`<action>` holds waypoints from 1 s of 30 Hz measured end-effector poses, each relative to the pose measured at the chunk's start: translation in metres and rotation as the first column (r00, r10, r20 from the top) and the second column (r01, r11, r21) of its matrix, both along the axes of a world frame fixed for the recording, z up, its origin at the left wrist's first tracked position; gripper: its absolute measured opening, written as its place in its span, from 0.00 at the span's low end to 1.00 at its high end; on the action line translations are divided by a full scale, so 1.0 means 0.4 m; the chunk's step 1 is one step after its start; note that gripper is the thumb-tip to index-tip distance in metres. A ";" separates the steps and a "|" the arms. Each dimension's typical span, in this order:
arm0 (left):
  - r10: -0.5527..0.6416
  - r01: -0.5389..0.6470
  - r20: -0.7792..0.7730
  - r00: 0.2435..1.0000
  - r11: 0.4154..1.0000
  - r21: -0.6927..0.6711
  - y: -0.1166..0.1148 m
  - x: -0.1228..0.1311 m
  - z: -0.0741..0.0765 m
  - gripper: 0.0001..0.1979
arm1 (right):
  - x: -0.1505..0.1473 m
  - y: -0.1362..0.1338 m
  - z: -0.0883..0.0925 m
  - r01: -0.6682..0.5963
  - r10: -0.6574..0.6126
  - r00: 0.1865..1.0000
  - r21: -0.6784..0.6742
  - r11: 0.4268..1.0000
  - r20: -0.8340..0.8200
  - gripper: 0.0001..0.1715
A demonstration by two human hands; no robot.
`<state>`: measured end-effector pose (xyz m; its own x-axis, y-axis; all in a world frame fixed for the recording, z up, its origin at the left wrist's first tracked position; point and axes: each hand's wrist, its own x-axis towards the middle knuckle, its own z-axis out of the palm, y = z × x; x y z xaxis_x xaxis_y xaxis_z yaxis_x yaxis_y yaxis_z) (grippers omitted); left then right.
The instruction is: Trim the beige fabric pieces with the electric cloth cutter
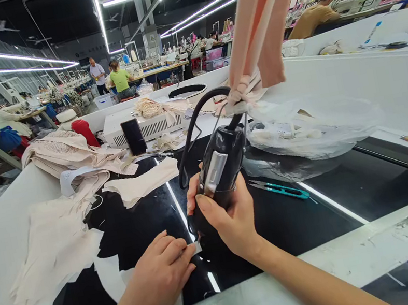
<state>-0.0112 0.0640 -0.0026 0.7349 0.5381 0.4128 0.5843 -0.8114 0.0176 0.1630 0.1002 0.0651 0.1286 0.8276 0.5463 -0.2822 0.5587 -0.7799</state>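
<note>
In the head view my right hand [234, 215] is wrapped round a black corded power tool [215, 169] with a silver plate on its side. The tool is tilted, its lower tip close to the glossy black work surface [146, 226]. My left hand [161, 270] lies low on that surface, fingers close together on a small pale strip [197, 248]. The strip's end pokes out past the fingertips, beside the tool's tip; the rest is hidden under the hand. A black cable [192, 128] loops from the tool's top, where pink cloth strips [260, 21] are tied.
Teal thread snips [282, 190] lie to the right, below a clear plastic bag [311, 133] of pale pieces. Cream fabric pieces [50, 242] are piled left. Behind stand a phone [134, 137] and a white vented box [152, 125]. People work at distant tables.
</note>
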 end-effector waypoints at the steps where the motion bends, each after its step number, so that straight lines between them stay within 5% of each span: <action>1: -0.001 0.001 -0.002 1.000 1.000 0.004 0.000 0.000 0.001 0.13 | 0.001 -0.003 0.001 -0.003 0.003 1.000 0.003 1.000 -0.010 0.14; 30: 0.057 -0.051 0.065 0.996 0.995 -0.089 -0.050 -0.051 0.015 0.12 | 0.016 -0.041 -0.008 -0.014 0.013 1.000 0.051 0.999 0.008 0.20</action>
